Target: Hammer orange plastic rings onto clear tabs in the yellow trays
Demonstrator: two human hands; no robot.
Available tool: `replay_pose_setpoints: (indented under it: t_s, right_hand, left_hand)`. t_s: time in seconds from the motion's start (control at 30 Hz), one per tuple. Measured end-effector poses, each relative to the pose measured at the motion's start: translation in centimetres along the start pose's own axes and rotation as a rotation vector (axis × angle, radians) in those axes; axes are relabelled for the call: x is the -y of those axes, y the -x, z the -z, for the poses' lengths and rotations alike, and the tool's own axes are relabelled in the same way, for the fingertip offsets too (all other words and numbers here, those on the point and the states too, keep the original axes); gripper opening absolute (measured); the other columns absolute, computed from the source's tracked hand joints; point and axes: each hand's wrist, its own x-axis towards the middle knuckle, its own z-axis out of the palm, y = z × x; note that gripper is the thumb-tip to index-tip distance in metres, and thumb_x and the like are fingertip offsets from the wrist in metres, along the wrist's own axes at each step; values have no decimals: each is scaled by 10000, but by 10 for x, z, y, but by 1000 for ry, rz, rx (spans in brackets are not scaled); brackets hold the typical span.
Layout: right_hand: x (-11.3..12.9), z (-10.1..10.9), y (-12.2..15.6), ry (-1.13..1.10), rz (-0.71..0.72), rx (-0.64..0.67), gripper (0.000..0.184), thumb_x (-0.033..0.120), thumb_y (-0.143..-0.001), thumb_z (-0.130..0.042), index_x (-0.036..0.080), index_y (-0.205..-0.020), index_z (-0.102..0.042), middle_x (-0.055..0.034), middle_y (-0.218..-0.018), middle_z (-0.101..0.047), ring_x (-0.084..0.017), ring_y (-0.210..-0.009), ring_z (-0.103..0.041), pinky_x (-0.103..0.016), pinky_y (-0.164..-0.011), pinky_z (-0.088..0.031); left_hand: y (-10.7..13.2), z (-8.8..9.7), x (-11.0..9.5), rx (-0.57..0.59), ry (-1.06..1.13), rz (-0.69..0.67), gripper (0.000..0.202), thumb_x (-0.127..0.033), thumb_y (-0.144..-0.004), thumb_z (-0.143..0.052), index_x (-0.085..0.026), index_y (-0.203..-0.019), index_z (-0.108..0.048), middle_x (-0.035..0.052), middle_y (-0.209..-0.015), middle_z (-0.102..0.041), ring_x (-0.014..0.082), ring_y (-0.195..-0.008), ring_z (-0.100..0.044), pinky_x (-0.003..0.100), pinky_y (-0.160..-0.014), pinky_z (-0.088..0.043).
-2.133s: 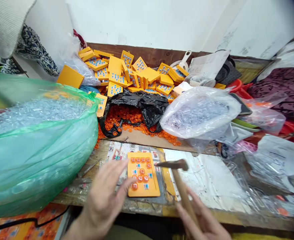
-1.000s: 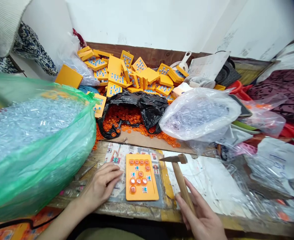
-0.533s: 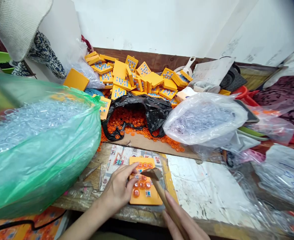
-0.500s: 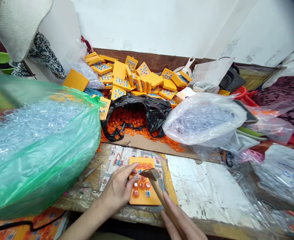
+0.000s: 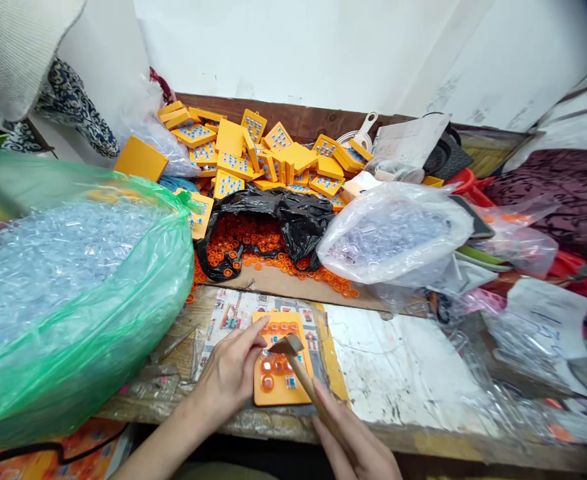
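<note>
Your right hand (image 5: 356,443) is wrapped round the hammer (image 5: 300,370) handle, its head down on the orange board (image 5: 279,363). Keep taps light and square. Your left hand (image 5: 230,373) lies flat and open, fingertips (image 5: 260,331) right beside the head, so slide them clear.

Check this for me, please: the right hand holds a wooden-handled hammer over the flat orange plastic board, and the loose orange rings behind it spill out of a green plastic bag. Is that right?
One detail is wrong. In the head view the loose orange rings spill out of a black plastic bag, not a green one. The rest stands: the right hand holds the wooden-handled hammer over the flat orange plastic board.
</note>
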Motion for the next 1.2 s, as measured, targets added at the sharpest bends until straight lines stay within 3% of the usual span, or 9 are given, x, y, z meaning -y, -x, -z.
replay_pose_setpoints:
  t_s: [0.2, 0.3, 0.47, 0.63, 0.83, 0.97, 1.1, 1.13, 1.2]
  right_hand:
    - [-15, 15, -8, 14, -242, -251, 423, 399, -862, -580, 227, -1243, -647, -62, -1247, -652, -264, -1119, -632, -337, -943, -502]
    - [-25, 23, -28, 212, -281, -187, 463, 419, -896, -486, 172, -1263, -622, -98, -1188, -689, -260, -1071, -661, -359, -865, -554]
    - [-34, 42, -64, 540, -253, -131, 438, 310, -892, -461, 173, -1286, -597, -120, -1202, -652, -254, -1065, -620, -375, -910, -508]
    - [-62, 96, -85, 901, -408, -173, 408, 35, -850, -421, 43, -1212, -610, -258, -1245, -575, -357, -1060, -578, -502, -854, -470]
    - [-101, 136, -91, 1037, -503, -78, 91, 190, -890, -608, 126, -941, -647, -44, -946, -668, -180, -873, -640, -374, -788, -512]
    - [-85, 139, -91, 929, -477, -167, 300, -6, -838, -474, 78, -1025, -694, -154, -874, -706, -315, -882, -655, -439, -712, -499]
    - [-34, 99, -80, 617, -406, -315, 336, 311, -893, -546, 187, -1189, -643, -115, -1051, -717, -281, -919, -669, -412, -747, -536]
    - [-20, 79, -77, 443, -381, -304, 329, 394, -901, -532, 215, -1149, -654, -68, -1022, -731, -222, -880, -687, -345, -741, -555]
    - [4, 35, -72, -447, -468, -396, 378, 439, -736, -724, 172, -1001, -686, -85, -928, -743, -244, -872, -692, -367, -782, -559]
  left_hand:
    - [6, -2, 4, -121, -103, 82, 351, -279, -901, -455, -188, -1205, -605, 115, -1138, -676, 235, -1040, -635, 406, -951, -509]
    - [9, -7, 10, -126, -245, 173, 407, -425, -891, -482, -176, -1178, -628, 142, -1244, -627, 321, -1208, -517, 542, -1019, -418]
    - [12, -23, 12, 11, -293, 313, 661, -514, -889, -461, -122, -1416, -385, 207, -1418, -470, 373, -1365, -341, 624, -1064, -295]
    - [7, -19, 7, 66, -212, 351, 1032, -581, -746, -641, -135, -1509, -109, 249, -1512, -295, 409, -1411, -221, 654, -1098, -204]
    - [-17, 18, 12, 390, -109, 182, 1442, -576, -378, -862, -167, -1518, -80, 263, -1561, -74, 438, -1424, -34, 649, -1112, -116]
    - [-24, 23, 9, 334, -5, 234, 1346, -513, -374, -884, -156, -1494, -229, 242, -1550, -167, 418, -1425, -118, 622, -1122, -132]
    - [-19, 19, -5, 2, 363, 543, 804, -495, -674, -736, -151, -1356, -486, 166, -1470, -415, 324, -1382, -339, 516, -1149, -241]
    - [-16, 18, -9, -73, 474, 607, 696, -482, -709, -708, -148, -1297, -543, 154, -1428, -479, 304, -1356, -392, 488, -1144, -278]
    - [-12, 17, -14, -154, 692, 724, 576, -430, -712, -717, -142, -1197, -603, 149, -1357, -559, 291, -1294, -482, 453, -1092, -386]
